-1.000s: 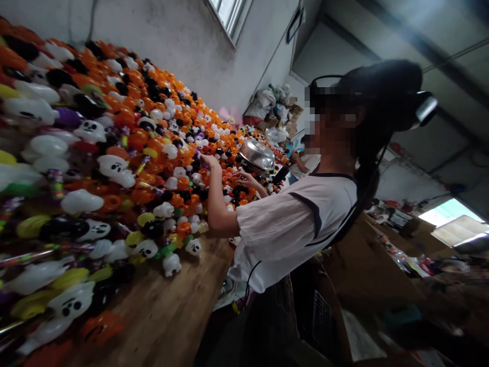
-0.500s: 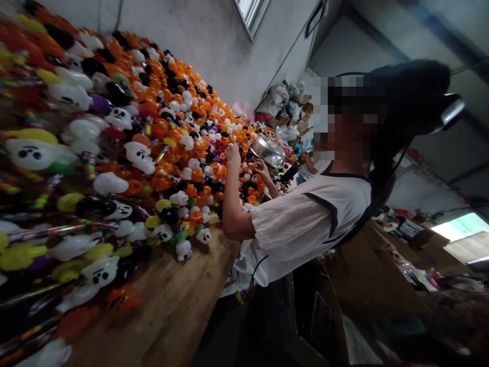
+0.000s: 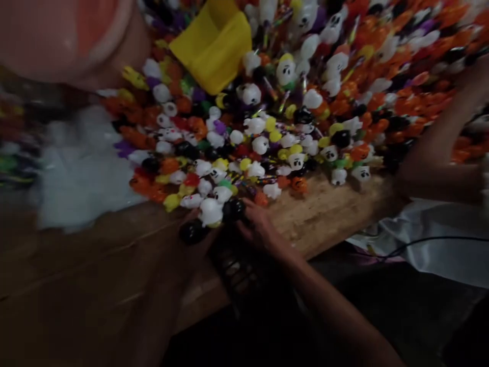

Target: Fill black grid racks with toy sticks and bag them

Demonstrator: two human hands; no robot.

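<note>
The view has swung from the co-worker (image 3: 445,142) to the wearer's hands at the wooden worktop's (image 3: 336,216) near edge, bringing their handling into sight. The right hand (image 3: 260,220) touches a glossy black rounded plastic piece (image 3: 234,209); the blurred left hand (image 3: 193,252) is at another; grips unclear.

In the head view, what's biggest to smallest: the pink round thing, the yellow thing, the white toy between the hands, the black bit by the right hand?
1. Pink round thing, partly cut off
2. Yellow thing
3. White toy and black bit: about alike, so unranked
</note>
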